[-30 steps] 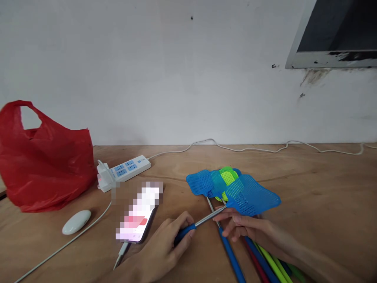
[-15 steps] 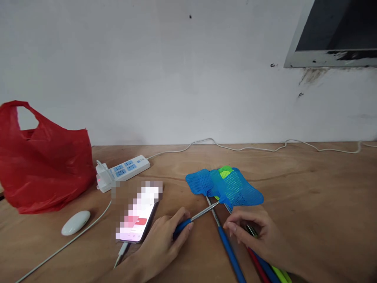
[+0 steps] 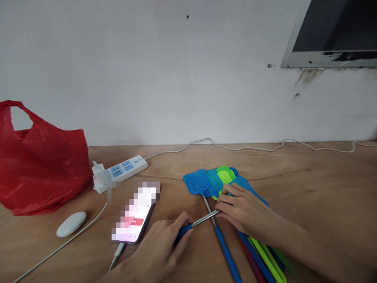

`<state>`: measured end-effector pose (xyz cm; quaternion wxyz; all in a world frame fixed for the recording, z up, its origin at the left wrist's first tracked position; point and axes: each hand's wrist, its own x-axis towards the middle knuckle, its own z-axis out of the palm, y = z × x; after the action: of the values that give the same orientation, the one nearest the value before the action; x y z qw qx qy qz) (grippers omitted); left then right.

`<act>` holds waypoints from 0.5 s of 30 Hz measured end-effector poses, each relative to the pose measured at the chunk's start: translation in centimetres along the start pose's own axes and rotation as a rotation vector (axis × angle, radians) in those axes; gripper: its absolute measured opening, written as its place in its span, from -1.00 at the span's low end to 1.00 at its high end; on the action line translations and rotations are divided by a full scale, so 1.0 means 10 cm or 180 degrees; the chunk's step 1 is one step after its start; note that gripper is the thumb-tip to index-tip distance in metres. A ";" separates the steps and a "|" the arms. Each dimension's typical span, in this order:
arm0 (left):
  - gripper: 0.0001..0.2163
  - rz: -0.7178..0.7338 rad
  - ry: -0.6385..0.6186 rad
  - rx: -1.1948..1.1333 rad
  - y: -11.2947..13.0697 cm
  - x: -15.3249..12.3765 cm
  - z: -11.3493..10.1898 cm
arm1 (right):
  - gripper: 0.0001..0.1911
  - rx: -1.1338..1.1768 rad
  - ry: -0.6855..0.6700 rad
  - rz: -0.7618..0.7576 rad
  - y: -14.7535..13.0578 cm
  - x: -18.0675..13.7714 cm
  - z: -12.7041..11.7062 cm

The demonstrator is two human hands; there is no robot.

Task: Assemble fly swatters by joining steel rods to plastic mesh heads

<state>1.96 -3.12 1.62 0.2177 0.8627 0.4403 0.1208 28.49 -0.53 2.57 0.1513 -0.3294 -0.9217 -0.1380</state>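
My left hand (image 3: 160, 245) is closed round the blue grip of a fly swatter (image 3: 205, 219) with a metal shaft. At the other end of that shaft, my right hand (image 3: 247, 210) has its fingers closed near the swatter's head, largely covering it. Beneath lies a fan of other fly swatters. A blue swatter head (image 3: 196, 181) is leftmost, and a green swatter head (image 3: 225, 175) shows farther right. One blue handle (image 3: 226, 251) points towards me between my hands. Red, blue and green handles (image 3: 265, 255) run out below my right forearm.
Left of my left hand lies a lit phone (image 3: 134, 224), partly pixelated, with a cable plugged in. Farther left are a white oval object (image 3: 71, 224) and a red plastic bag (image 3: 44, 165). A power strip (image 3: 137, 165) sits behind, its cord (image 3: 259, 149) running along the wall.
My right hand has moved up and left from over the handles onto the head end of the held fly swatter. My left hand keeps its hold on the grip.
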 end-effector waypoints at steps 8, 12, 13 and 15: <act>-0.66 -0.0034 -0.0400 0.0609 0.03 0.02 0.05 | -0.95 -0.0105 -0.0026 -0.0280 -0.11 0.00 -0.02; -0.67 -0.0123 -0.0621 0.1021 0.11 0.03 0.03 | -0.91 -0.0119 0.0045 -0.0252 -0.18 -0.04 0.02; -0.68 -0.0131 -0.0683 0.1132 0.14 0.03 0.01 | -0.89 -0.0113 0.0054 -0.0231 -0.19 -0.05 0.04; -0.69 -0.0149 -0.0796 0.1308 0.18 0.02 -0.02 | -0.89 -0.0067 0.0067 -0.0186 -0.19 -0.08 0.06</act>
<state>3.27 -3.83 2.68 0.0932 0.8866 0.4451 -0.0842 27.67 -2.17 1.43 0.1534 -0.3024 -0.9278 -0.1556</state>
